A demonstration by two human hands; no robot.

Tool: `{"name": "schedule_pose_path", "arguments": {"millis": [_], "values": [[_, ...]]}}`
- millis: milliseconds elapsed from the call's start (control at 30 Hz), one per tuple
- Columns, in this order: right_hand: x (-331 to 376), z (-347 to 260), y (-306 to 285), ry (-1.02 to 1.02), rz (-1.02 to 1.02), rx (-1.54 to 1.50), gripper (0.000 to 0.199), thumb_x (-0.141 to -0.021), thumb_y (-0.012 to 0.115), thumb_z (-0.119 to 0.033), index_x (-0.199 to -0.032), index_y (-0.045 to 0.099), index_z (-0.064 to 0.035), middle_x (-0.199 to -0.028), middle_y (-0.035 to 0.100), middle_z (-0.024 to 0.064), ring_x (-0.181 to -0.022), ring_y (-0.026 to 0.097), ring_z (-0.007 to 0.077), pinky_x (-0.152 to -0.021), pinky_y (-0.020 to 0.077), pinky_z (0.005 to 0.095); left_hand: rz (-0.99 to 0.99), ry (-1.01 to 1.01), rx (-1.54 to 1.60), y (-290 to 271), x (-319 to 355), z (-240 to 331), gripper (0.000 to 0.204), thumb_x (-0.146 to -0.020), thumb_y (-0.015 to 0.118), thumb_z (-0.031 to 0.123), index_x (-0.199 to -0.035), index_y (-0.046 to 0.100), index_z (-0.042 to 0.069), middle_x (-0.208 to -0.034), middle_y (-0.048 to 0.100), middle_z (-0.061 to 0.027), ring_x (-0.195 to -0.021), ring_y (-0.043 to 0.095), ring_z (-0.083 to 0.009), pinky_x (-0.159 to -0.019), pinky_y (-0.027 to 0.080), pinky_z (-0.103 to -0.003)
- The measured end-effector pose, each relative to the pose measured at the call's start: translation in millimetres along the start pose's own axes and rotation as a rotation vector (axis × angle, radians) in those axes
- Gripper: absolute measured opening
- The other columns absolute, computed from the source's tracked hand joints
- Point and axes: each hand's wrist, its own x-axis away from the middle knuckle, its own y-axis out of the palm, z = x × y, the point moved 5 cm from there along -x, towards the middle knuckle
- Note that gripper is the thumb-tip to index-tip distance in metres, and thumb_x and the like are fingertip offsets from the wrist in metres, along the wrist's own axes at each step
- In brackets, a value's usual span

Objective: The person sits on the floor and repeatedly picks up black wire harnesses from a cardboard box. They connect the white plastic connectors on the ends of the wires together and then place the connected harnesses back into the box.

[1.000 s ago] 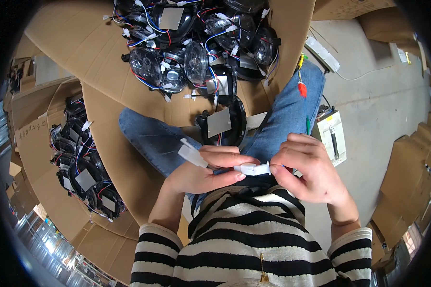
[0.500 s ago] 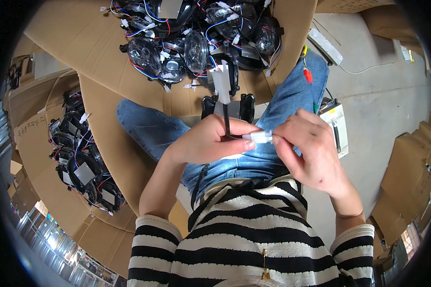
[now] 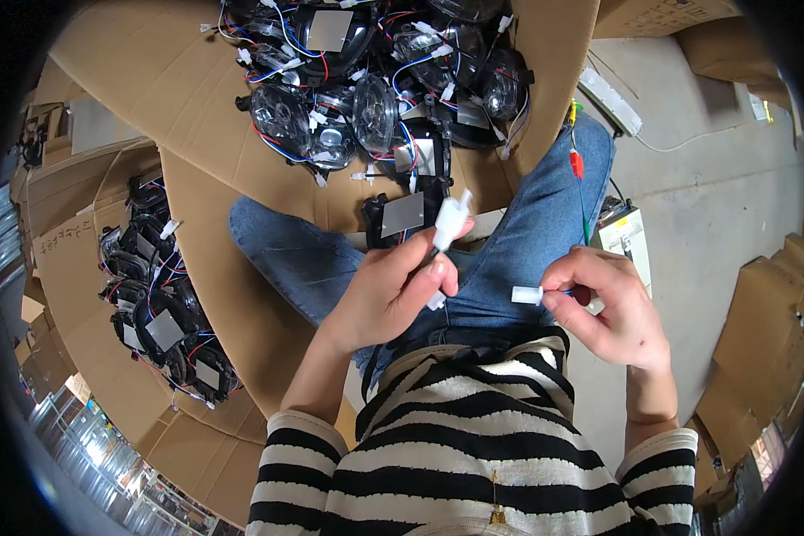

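Observation:
My left hand [image 3: 386, 297] is closed on a short black cable. A white plug connector [image 3: 451, 223] stands up above its fingers, and a second white connector [image 3: 436, 300] shows below the fingertips. To the right, apart from it, my right hand [image 3: 609, 308] pinches another white connector [image 3: 527, 294] with wires at its back; the palm hides part of them. Just beyond my left hand lies a black lamp with a grey plate [image 3: 404, 214], at the near edge of a cardboard box [image 3: 214, 143]. Several clear-lensed lamps [image 3: 375, 112] with coloured wires are piled in that box.
A second box at the left holds more lamps [image 3: 163, 329]. Red and yellow clips [image 3: 576, 165] hang over my right knee. Beyond it are a white power strip [image 3: 609, 100], a pale boxy device [image 3: 627, 237] and a cardboard carton [image 3: 759, 330].
The two joined connectors have come apart. My right hand has moved right and slightly down with one, while my left hand has tilted and dropped a little with the cable.

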Motion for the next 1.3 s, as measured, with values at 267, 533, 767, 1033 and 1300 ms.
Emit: {"name": "schedule_pose_path", "arguments": {"millis": [267, 533, 767, 1033, 1300], "values": [[-8, -12, 11, -0.196, -0.092, 0.016, 0.009, -0.068, 0.058, 0.000, -0.076, 0.053, -0.0014, -0.068, 0.052, 0.0086, -0.067, 0.050, 0.0257, -0.059, 0.0403, 0.0331, -0.022, 0.162, 0.026, 2, 15, -2, 0.029, -0.083, 0.041, 0.009, -0.108, 0.051, -0.002, -0.068, 0.052, -0.0051, -0.061, 0.049, -0.0139, -0.057, 0.039, -0.025], [-8, -10, 16, -0.175, 0.017, -0.141, 0.008, -0.068, 0.058, 0.000, -0.074, 0.053, -0.0018, -0.067, 0.051, 0.0064, -0.062, 0.047, 0.0199, -0.055, 0.0370, 0.0286, 0.140, 0.284, -0.112, 4, 20, -5, 0.041, -0.065, 0.056, -0.005, -0.104, 0.057, 0.006, -0.063, 0.049, -0.0061, -0.055, 0.045, -0.0182, -0.052, 0.037, -0.028], [2, 4, 37, -0.006, 0.161, -0.327, 0.008, -0.068, 0.058, 0.001, -0.074, 0.053, -0.0012, -0.067, 0.052, 0.0058, -0.060, 0.048, 0.0161, -0.053, 0.0365, 0.0267, 0.378, 0.396, -0.207, 4, 25, -10, 0.044, -0.060, 0.057, -0.006, -0.103, 0.059, 0.007, -0.059, 0.045, -0.0044, -0.051, 0.042, -0.0188, -0.049, 0.034, -0.029], [-1, -15, 39, -0.129, 0.229, 0.140, 0.009, -0.066, 0.058, -0.001, -0.070, 0.051, -0.0017, -0.066, 0.051, 0.0088, -0.060, 0.048, 0.0239, -0.054, 0.0383, 0.0320, 0.332, 0.519, -0.477, 9, 28, 2, 0.045, -0.058, 0.058, -0.004, -0.101, 0.060, 0.007, -0.064, 0.051, -0.0052, -0.054, 0.048, -0.0185, -0.049, 0.037, -0.030], [1, -15, 29, -0.154, 0.192, 0.071, 0.008, -0.066, 0.058, -0.001, -0.071, 0.051, -0.0028, -0.066, 0.050, 0.0082, -0.062, 0.046, 0.0241, -0.056, 0.0371, 0.0317, 0.373, 0.375, -0.430, -4, 30, -11, 0.044, -0.060, 0.058, -0.003, -0.102, 0.060, 0.009, -0.058, 0.044, -0.0042, -0.050, 0.042, -0.0191, -0.047, 0.034, -0.029]]}}
